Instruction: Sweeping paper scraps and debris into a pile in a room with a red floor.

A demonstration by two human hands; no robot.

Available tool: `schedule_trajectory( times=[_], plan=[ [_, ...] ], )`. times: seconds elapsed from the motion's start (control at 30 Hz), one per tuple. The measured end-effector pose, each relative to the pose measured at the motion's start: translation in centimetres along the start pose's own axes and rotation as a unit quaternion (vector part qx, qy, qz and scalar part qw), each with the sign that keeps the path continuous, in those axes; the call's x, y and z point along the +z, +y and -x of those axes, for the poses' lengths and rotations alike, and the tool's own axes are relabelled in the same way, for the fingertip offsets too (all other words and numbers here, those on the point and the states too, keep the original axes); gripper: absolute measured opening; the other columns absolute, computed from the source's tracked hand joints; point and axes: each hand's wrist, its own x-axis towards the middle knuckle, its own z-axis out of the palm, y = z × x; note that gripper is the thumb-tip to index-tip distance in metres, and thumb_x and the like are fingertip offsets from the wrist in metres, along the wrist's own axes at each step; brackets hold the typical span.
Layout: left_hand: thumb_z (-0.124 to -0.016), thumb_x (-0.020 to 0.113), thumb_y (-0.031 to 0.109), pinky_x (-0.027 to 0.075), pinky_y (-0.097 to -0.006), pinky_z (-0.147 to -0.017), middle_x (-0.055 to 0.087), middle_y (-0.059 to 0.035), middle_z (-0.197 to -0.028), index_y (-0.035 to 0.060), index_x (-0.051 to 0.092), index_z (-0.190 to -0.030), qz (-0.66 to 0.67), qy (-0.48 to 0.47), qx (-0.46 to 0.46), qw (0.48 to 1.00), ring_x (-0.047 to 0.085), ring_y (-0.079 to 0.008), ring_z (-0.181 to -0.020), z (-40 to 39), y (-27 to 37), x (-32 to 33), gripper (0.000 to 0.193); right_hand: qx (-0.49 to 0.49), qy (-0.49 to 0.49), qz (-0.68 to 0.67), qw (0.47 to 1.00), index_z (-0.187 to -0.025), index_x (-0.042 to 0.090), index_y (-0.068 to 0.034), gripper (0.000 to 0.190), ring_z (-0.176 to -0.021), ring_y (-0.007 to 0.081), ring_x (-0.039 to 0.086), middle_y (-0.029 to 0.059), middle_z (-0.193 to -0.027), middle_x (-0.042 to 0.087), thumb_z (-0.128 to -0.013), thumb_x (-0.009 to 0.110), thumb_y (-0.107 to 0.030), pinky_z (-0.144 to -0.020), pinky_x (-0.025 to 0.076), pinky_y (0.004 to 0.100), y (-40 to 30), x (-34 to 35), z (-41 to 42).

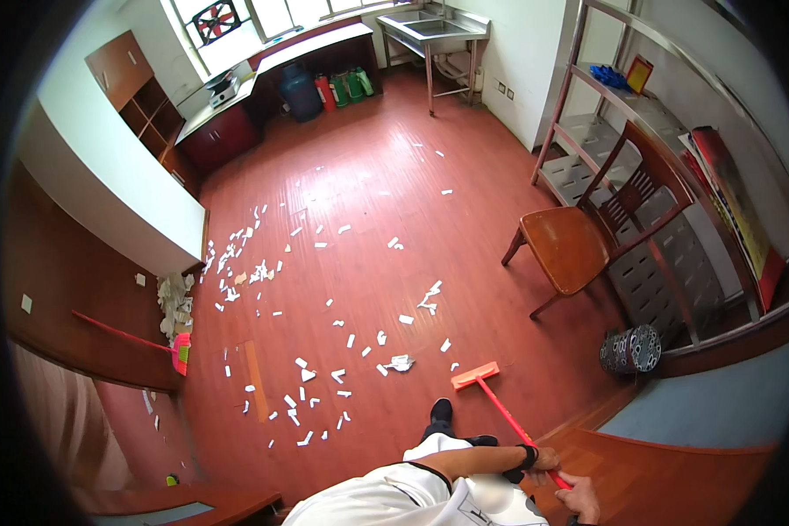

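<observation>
My left hand (544, 459) is closed around the red handle (506, 414) of a floor broom or squeegee, with a black band at the wrist. Nearer the handle's end, my right hand (582, 496) grips it too. The tool's flat orange head (475, 376) rests on the red wood-look floor, just ahead of my dark shoe (441, 411). White paper scraps lie scattered on the floor, with a crumpled piece (401, 363) left of the head. A denser patch of scraps (260, 272) spreads by the white pillar.
A wooden chair (565, 250) stands before a metal rack (657, 112), near a patterned wastebasket (630, 350). At the left wall, a pink broom (181, 354) leans by heaped paper (174, 302). A blue gas cylinder (300, 92) and a steel sink (437, 27) are at the back.
</observation>
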Motion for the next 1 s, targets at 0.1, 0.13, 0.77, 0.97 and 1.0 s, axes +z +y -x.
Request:
schedule_trajectory(
  times=[0.1, 0.13, 0.77, 0.97, 1.0],
  plan=[
    [-0.081, 0.046, 0.024, 0.04, -0.0292, -0.036, 0.058, -0.0099, -0.063, 0.0051, 0.058, -0.083, 0.053, 0.046, -0.009, 0.997, 0.057, -0.021, -0.047, -2.0, -2.6, -1.0, 0.022, -0.031, 0.001, -0.065, 0.997, -0.113, 0.058, -0.008, 0.053, -0.07, 0.0107, 0.058, 0.0059, -0.08, 0.065, -0.061, 0.064, -0.004, -0.065, 0.046, 0.0255, 0.9, 2.5, -1.6],
    [-0.081, 0.045, 0.024, 0.046, -0.0367, -0.041, 0.059, -0.0115, -0.065, 0.0048, 0.059, -0.079, 0.07, 0.037, -0.044, 0.996, 0.059, -0.024, -0.051, -0.5, -2.0, -1.8, 0.024, 0.011, -0.01, -0.032, 0.999, -0.113, 0.057, -0.01, 0.052, -0.071, 0.0134, 0.059, 0.011, -0.08, 0.065, -0.062, 0.062, -0.005, -0.068, 0.046, 0.027, 1.6, 3.3, -2.7],
    [-0.08, 0.044, 0.021, 0.038, -0.0261, -0.034, 0.051, -0.0019, -0.055, 0.0079, 0.057, -0.074, -0.013, 0.059, 0.08, 0.995, 0.048, -0.0148, -0.04, -1.8, 1.6, -4.2, 0.02, -0.024, 0.032, -0.018, 0.999, -0.115, 0.055, -0.012, 0.05, -0.069, 0.0145, 0.058, 0.0193, -0.076, 0.059, -0.066, 0.058, -0.009, -0.064, 0.045, 0.028, 1.2, -0.2, -5.3],
    [-0.084, 0.045, 0.02, 0.05, -0.0306, -0.043, 0.062, -0.0103, -0.064, 0.0044, 0.056, -0.082, -0.001, 0.253, 0.132, 0.958, 0.061, -0.0208, -0.05, -6.3, 0.1, -9.4, 0.019, -0.106, -0.011, -0.031, 0.994, -0.118, 0.053, -0.011, 0.05, -0.082, 0.0229, 0.062, 0.022, -0.087, 0.06, -0.068, 0.055, -0.009, -0.073, 0.045, 0.0298, -0.9, -2.5, -12.5],
    [-0.075, 0.059, 0.026, 0.053, -0.0347, -0.061, 0.063, -0.0082, -0.073, 0.0096, 0.065, -0.08, 0.019, 0.261, 0.103, 0.96, 0.063, -0.0245, -0.066, -7.8, -0.4, -10.2, 0.018, -0.087, -0.046, -0.015, 0.995, -0.118, 0.053, -0.011, 0.052, -0.081, 0.019, 0.06, 0.0188, -0.087, 0.061, -0.067, 0.057, -0.01, -0.074, 0.044, 0.0281, -1.9, -4.2, -12.8]
  ],
)
